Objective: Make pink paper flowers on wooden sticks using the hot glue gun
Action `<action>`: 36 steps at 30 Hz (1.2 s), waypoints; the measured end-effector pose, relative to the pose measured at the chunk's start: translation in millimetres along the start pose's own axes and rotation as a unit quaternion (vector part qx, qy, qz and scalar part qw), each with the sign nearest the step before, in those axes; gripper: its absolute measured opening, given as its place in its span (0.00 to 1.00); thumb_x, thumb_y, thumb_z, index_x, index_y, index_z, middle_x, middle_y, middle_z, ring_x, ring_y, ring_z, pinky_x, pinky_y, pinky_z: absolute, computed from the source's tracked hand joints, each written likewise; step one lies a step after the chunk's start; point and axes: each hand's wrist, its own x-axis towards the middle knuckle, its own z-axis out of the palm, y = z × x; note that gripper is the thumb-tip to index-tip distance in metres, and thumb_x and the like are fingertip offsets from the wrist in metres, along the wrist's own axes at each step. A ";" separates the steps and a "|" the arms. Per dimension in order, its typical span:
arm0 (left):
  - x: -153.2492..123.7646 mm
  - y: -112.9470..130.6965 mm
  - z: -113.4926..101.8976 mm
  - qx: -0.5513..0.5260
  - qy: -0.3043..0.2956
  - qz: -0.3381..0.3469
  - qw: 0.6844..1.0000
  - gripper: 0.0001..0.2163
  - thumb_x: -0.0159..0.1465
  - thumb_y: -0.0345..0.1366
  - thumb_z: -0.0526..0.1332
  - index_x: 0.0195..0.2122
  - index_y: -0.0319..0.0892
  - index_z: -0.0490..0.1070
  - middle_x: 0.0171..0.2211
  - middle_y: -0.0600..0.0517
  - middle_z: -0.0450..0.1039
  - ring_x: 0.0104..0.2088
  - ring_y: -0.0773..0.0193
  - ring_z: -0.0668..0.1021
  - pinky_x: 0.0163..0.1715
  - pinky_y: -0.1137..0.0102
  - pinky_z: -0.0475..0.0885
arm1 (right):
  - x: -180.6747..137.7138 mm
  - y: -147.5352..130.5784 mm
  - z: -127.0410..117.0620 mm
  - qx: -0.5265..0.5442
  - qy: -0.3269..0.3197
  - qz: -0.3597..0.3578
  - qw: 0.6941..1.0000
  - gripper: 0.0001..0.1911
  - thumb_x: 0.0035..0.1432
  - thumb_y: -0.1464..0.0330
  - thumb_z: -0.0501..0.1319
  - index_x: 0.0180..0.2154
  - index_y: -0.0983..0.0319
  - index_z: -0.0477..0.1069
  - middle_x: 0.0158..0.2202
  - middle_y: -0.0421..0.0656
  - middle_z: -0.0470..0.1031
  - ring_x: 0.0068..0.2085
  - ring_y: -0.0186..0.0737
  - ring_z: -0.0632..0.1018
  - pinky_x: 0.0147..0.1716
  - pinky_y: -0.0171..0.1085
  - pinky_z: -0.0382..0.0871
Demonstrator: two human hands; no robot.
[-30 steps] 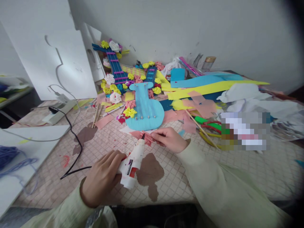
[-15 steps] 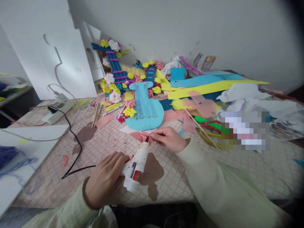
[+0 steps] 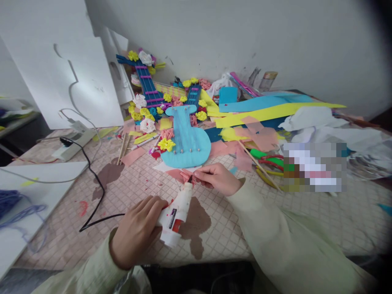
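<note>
My left hand (image 3: 142, 224) is wrapped round the handle of a white hot glue gun (image 3: 176, 216), which lies tilted with its dark nozzle pointing away from me. The nozzle tip meets a small piece of pink crepe paper (image 3: 185, 175). My right hand (image 3: 219, 178) pinches this pink paper at its right side, fingertips close to the nozzle. Just beyond both hands lies a light blue guitar-shaped cutout (image 3: 196, 143) with strings and small pegs. A yellow paper flower (image 3: 166, 144) sits at its left edge.
Behind are dark blue guitar necks (image 3: 150, 87) with paper flowers. Blue and yellow paper strips (image 3: 275, 112) spread at back right, near scissors (image 3: 272, 161) and a wooden stick (image 3: 260, 166). A black cord (image 3: 96, 175) runs left to a power strip (image 3: 75, 143). White boards (image 3: 73, 81) lean left.
Almost nothing differs. The glue gun's nozzle has shifted very slightly to the right at the pink paper; both hands keep their hold.
</note>
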 end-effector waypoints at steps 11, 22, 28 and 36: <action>-3.1 -1.5 -0.3 0.011 0.012 -0.032 0.999 0.13 0.52 0.22 0.49 0.38 0.40 0.61 0.31 0.48 0.67 0.31 0.59 0.71 0.30 0.66 0.67 | -0.4 -1.6 0.9 -0.061 0.012 -0.015 0.998 0.17 0.55 0.63 0.53 0.28 0.68 0.74 0.16 0.37 0.61 0.19 0.27 0.60 0.18 0.30 0.52; -8.9 -38.5 -14.8 -0.151 0.150 -0.280 0.936 0.08 0.57 0.39 0.55 0.33 0.41 0.65 0.25 0.54 0.67 0.25 0.66 0.70 0.24 0.73 0.65 | -1.3 -4.3 1.6 -0.137 0.052 -0.016 0.989 0.16 0.53 0.63 0.54 0.21 0.66 0.70 0.17 0.38 0.63 0.22 0.30 0.63 0.21 0.32 0.54; -5.1 -137.4 -26.7 -0.117 0.223 -0.468 0.847 0.16 0.56 0.47 0.51 0.24 0.38 0.67 0.15 0.54 0.62 0.17 0.67 0.67 0.16 0.73 0.61 | -1.4 -4.1 1.8 -0.143 0.037 -0.017 0.989 0.17 0.54 0.60 0.52 0.24 0.65 0.72 0.18 0.37 0.62 0.22 0.31 0.62 0.21 0.32 0.54; -9.0 -189.5 -23.0 -0.027 0.178 -0.528 0.830 0.11 0.49 0.43 0.58 0.18 0.42 0.61 0.14 0.53 0.62 0.21 0.60 0.71 0.19 0.71 0.60 | -1.6 -2.2 1.6 -0.121 0.042 0.004 0.992 0.18 0.53 0.58 0.53 0.27 0.65 0.72 0.17 0.37 0.58 0.20 0.30 0.59 0.17 0.31 0.51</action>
